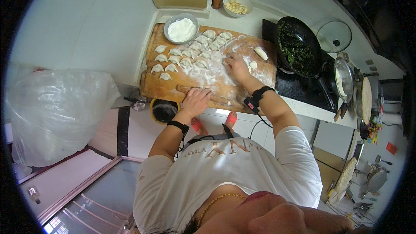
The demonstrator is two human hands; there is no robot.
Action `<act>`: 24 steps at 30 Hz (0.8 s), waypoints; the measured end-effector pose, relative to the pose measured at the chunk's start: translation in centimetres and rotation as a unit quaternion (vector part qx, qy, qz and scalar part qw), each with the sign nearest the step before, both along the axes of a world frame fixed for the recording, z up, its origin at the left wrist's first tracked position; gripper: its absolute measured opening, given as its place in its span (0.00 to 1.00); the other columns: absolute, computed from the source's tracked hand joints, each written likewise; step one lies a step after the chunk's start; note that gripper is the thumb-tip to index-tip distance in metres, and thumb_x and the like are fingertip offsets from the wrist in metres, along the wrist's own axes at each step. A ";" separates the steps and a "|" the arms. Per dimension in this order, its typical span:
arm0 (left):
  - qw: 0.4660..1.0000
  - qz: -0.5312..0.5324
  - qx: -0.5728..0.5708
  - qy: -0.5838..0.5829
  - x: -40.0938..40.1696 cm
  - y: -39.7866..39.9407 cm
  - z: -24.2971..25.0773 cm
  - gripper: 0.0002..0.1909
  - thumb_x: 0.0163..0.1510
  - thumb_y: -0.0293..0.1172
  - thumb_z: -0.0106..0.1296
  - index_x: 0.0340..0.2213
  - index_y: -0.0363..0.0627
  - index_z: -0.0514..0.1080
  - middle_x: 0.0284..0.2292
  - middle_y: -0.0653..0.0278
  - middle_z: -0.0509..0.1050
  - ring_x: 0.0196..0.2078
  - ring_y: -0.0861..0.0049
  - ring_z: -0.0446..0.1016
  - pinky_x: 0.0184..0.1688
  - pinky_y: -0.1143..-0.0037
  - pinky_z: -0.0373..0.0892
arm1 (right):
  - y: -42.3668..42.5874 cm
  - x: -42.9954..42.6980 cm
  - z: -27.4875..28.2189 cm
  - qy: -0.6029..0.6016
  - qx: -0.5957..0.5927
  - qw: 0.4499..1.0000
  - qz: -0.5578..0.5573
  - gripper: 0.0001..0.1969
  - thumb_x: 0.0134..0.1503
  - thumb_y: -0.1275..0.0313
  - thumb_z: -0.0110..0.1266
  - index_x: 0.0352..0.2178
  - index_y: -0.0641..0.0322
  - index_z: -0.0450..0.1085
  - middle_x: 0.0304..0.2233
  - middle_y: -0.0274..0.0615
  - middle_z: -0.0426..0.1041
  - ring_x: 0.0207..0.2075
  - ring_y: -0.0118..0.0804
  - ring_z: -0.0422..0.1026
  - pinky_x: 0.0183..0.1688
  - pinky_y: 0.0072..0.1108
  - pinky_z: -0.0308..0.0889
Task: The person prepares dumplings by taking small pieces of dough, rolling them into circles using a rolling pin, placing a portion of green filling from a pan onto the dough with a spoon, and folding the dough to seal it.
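Note:
Over the near edge of a floured wooden board [156, 89], my left hand [196, 100] rests on a wooden rolling pin [183, 88], palm down. My right hand [234, 66] is at the floury middle of the board with its fingers bent down; whether something lies under the fingertips is hidden. Several folded dumplings [186, 62] stand in rows on the left and far parts of the board. Small dough pieces [253, 64] lie just right of my right hand, and a short dough roll [260, 53] is beyond them.
A bowl of white flour [181, 30] sits at the board's far left corner. Behind the board is a white bowl of pale pieces [238, 5]. To the right, a black wok [298, 47] with chopped greens is on the cooktop, beside a glass lid [334, 36]. A bin [165, 110] stands below.

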State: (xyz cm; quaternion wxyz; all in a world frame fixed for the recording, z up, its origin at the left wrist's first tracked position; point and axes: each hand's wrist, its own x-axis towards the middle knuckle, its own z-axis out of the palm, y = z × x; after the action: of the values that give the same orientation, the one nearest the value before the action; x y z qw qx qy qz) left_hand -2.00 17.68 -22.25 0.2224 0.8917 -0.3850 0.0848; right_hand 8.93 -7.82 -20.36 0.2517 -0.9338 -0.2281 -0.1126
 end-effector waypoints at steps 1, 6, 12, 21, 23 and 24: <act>1.000 0.000 -0.004 -0.006 0.0 0.0 0.3 0.23 0.41 0.29 0.49 0.44 0.46 0.68 0.46 0.64 0.68 0.49 0.69 0.65 0.54 0.65 0.57 | -0.2 0.2 -0.6 0.001 0.000 1.000 0.000 0.15 0.45 0.77 0.54 0.38 0.61 0.71 0.40 0.50 0.68 0.38 0.51 0.69 0.39 0.35 0.67; 1.000 0.002 0.000 -0.001 0.0 0.0 -0.5 0.23 0.41 0.29 0.48 0.44 0.47 0.69 0.46 0.64 0.68 0.48 0.69 0.66 0.53 0.66 0.57 | 0.3 -0.9 0.5 0.007 -0.102 0.985 0.138 0.30 0.48 0.69 0.54 0.53 0.69 0.58 0.53 0.54 0.60 0.53 0.53 0.61 0.55 0.35 0.59; 1.000 0.009 0.015 -0.009 -0.3 -0.2 0.2 0.23 0.42 0.31 0.49 0.44 0.48 0.68 0.46 0.65 0.68 0.48 0.70 0.66 0.53 0.66 0.57 | 0.8 -1.2 0.6 0.021 -0.157 0.980 0.119 0.38 0.50 0.57 0.53 0.55 0.72 0.52 0.57 0.58 0.55 0.59 0.55 0.53 0.61 0.35 0.48; 1.000 0.019 0.009 -0.018 -0.2 -0.7 0.9 0.19 0.45 0.31 0.48 0.42 0.48 0.70 0.45 0.66 0.69 0.48 0.72 0.66 0.53 0.67 0.58 | 1.2 -2.1 1.8 0.074 -0.176 0.977 0.097 0.41 0.49 0.52 0.53 0.56 0.73 0.51 0.60 0.57 0.50 0.61 0.54 0.49 0.63 0.36 0.45; 0.999 0.030 0.011 -0.040 -0.2 -0.8 0.9 0.19 0.45 0.30 0.48 0.42 0.48 0.70 0.44 0.67 0.69 0.48 0.72 0.66 0.53 0.67 0.58 | 1.1 -1.5 0.6 0.089 -0.154 0.980 0.088 0.39 0.51 0.53 0.52 0.56 0.72 0.51 0.60 0.57 0.48 0.62 0.54 0.48 0.62 0.38 0.44; 0.999 0.029 0.013 -0.043 -0.2 -0.7 1.0 0.19 0.45 0.30 0.48 0.42 0.48 0.70 0.44 0.67 0.69 0.48 0.72 0.66 0.53 0.67 0.58 | 0.5 -1.2 0.4 0.082 -0.112 0.984 0.108 0.36 0.52 0.56 0.50 0.56 0.68 0.52 0.60 0.58 0.48 0.62 0.55 0.48 0.62 0.40 0.45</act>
State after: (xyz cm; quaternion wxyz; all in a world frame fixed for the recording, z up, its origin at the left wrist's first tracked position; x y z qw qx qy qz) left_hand -2.22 16.98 -21.27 0.1916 0.9008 -0.3692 0.1247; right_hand 7.74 -7.30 -19.98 0.1737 -0.9321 -0.3172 0.0184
